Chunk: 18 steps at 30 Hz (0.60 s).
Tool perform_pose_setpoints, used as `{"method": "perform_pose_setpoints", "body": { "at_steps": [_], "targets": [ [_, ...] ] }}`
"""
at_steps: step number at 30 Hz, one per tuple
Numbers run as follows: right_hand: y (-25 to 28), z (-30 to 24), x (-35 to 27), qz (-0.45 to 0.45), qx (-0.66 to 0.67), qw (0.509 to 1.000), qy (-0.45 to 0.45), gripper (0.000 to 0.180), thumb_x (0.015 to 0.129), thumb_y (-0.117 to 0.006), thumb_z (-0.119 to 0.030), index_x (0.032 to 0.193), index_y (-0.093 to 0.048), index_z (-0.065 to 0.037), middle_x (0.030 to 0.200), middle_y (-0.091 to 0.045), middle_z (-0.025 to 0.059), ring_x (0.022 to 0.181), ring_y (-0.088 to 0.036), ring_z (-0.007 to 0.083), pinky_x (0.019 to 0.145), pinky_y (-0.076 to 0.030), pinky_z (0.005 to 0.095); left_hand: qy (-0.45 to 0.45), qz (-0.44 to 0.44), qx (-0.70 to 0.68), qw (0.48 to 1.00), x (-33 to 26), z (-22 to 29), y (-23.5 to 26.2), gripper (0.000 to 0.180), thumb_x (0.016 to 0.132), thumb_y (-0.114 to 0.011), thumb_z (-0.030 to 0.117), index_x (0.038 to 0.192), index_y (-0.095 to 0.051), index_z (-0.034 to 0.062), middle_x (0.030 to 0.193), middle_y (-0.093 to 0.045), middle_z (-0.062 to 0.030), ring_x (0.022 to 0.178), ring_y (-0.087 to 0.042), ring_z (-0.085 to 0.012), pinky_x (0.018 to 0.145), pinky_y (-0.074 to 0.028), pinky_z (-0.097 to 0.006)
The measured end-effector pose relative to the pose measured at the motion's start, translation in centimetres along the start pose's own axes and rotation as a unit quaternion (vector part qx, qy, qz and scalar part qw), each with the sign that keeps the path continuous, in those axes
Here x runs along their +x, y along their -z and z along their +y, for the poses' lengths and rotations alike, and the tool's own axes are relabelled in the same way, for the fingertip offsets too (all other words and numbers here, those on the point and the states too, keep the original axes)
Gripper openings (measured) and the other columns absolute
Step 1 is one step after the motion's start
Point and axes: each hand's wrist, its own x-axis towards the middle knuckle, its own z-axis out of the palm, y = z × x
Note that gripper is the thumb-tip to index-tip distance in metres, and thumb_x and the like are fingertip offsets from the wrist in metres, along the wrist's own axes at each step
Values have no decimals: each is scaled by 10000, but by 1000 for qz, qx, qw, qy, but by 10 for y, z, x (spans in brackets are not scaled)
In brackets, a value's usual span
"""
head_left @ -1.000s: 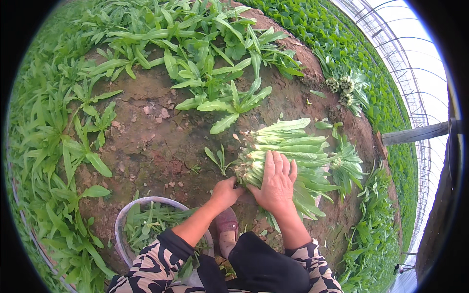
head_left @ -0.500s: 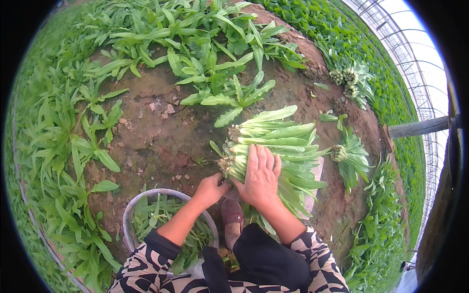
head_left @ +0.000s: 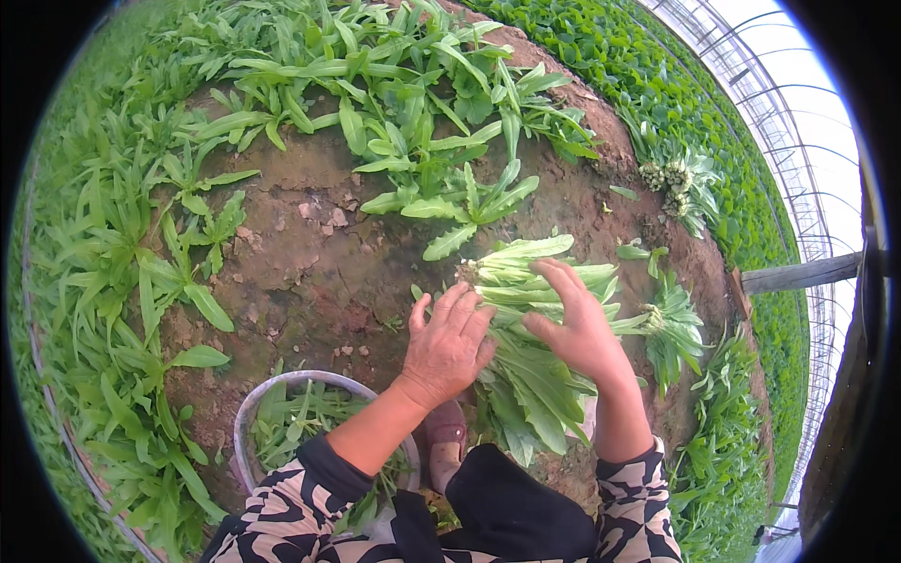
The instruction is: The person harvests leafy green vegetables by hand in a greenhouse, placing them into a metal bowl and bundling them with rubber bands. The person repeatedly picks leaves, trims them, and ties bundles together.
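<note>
The bundle of cut greens lies on the bare soil, just at 3 o'clock from the middle of the view. The left hand rests flat on its root end with fingers spread, and the right hand lies open on the leaves, fingers a little apart. A basin with leaves stands at 7 o'clock, near the left forearm.

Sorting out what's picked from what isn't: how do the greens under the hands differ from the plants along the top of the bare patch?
The pile of cut greens lies flat, stacked side by side under both hands; the rooted plants stand upright, leaves spreading. The pile's pale stem ends show; the plants' bases sit in soil. Both have the same long green leaves.
</note>
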Motion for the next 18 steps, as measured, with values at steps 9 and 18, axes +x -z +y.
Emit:
{"method": "perform_pose_setpoints", "body": {
  "at_steps": [9, 18],
  "targets": [
    [-17, 73, 108, -275, -174, 945, -39, 439, 912, -528, -407, 1281, -589, -177, 1302, -592, 58, 1279, -494, 267, 1122, -218, 600, -4, -5, 10, 1000, 2, 4, -4, 414, 832, -644, 326, 1193, -588, 132, 1267, -528, -46, 1297, -428, -244, 1048, -292, -529],
    [-34, 64, 98, -92, -109, 988, 58, 223, 874, -597, -258, 889, -616, -36, 837, -637, 192, 808, -608, 418, 712, -486, 470, 13, -6, 10, 1000, -1, 3, -4, 424, 834, -639, 339, 1200, -587, 132, 1263, -528, -53, 1298, -427, -250, 1051, -291, -520]
  ]
}}
